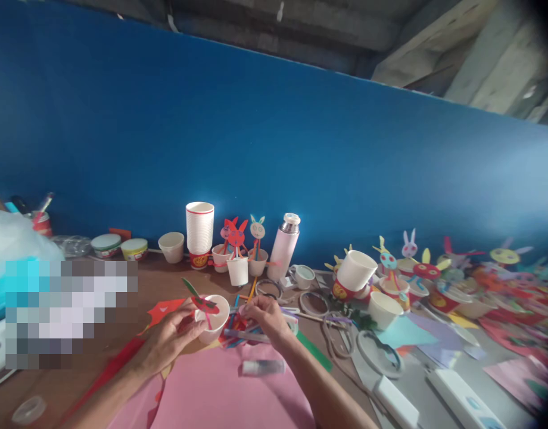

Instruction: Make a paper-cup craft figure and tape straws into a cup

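Observation:
My left hand is wrapped round a white paper cup that carries a red paper shape with a green ear on a stick. My right hand hovers just right of the cup over a bundle of coloured sticks, fingers curled in a pinch; what they hold is too small to make out. A pink paper sheet lies under both forearms, with a small glue stick on it.
A stack of white cups, cups with paper bunnies on sticks and a pink flask stand along the blue wall. Many finished bunny cups crowd the right. Tape rings, scissors and coloured paper scraps lie about.

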`<move>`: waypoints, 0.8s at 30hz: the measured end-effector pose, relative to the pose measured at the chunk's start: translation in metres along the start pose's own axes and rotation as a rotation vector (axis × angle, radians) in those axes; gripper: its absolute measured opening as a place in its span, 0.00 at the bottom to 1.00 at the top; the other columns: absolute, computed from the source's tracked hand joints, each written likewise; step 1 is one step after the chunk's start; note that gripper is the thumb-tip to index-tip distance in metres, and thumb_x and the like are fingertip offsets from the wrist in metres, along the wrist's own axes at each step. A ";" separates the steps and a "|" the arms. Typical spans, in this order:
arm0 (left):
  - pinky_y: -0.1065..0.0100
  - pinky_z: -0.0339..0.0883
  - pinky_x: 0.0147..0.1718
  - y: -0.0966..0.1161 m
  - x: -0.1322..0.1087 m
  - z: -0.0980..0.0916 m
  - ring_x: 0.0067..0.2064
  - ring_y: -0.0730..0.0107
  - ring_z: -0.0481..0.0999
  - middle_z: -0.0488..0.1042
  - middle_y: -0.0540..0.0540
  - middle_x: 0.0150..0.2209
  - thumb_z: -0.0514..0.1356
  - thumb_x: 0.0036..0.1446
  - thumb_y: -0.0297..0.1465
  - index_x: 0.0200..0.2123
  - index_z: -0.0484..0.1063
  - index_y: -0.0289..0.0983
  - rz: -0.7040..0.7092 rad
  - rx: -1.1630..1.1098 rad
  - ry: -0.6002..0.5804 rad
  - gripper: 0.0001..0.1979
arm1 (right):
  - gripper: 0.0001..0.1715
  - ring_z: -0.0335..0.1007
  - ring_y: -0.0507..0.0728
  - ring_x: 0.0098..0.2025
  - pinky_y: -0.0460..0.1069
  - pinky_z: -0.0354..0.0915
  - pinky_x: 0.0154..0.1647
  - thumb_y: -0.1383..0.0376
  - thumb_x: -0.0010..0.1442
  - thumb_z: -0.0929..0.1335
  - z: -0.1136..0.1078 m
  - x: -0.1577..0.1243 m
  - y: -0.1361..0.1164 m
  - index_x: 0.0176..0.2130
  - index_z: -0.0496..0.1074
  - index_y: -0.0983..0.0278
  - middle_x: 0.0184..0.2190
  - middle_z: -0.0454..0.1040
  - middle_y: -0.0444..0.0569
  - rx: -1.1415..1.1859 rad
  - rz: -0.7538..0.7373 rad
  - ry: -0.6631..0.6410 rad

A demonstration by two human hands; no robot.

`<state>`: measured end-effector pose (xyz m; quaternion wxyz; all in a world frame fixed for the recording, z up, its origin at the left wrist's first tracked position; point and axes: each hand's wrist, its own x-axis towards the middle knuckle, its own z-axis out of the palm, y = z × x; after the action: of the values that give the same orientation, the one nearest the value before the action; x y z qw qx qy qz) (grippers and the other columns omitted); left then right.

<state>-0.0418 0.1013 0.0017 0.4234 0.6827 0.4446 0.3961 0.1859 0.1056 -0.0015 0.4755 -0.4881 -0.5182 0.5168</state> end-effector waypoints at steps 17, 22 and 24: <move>0.68 0.67 0.41 0.025 0.011 0.009 0.40 0.60 0.76 0.80 0.48 0.33 0.60 0.46 0.43 0.27 0.78 0.40 -0.073 0.049 0.122 0.13 | 0.03 0.67 0.51 0.24 0.44 0.61 0.26 0.66 0.45 0.67 0.006 0.000 -0.003 0.23 0.68 0.66 0.25 0.74 0.45 0.058 -0.025 -0.098; 0.70 0.67 0.31 0.031 0.012 0.010 0.32 0.63 0.76 0.79 0.49 0.26 0.60 0.45 0.45 0.25 0.76 0.38 -0.130 0.059 0.131 0.16 | 0.06 0.68 0.52 0.25 0.44 0.61 0.25 0.64 0.45 0.67 0.009 0.001 -0.002 0.23 0.68 0.65 0.25 0.74 0.45 0.050 -0.022 -0.092; 0.71 0.66 0.30 0.035 0.012 0.011 0.31 0.64 0.76 0.78 0.50 0.26 0.59 0.45 0.45 0.25 0.76 0.38 -0.137 0.064 0.125 0.16 | 0.06 0.68 0.51 0.25 0.44 0.60 0.25 0.65 0.46 0.68 0.010 0.001 -0.002 0.23 0.68 0.65 0.25 0.74 0.45 0.039 -0.020 -0.082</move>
<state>-0.0184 0.1019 0.0328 0.3990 0.6378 0.5284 0.3935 0.1761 0.1057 0.0004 0.4684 -0.4520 -0.5320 0.5416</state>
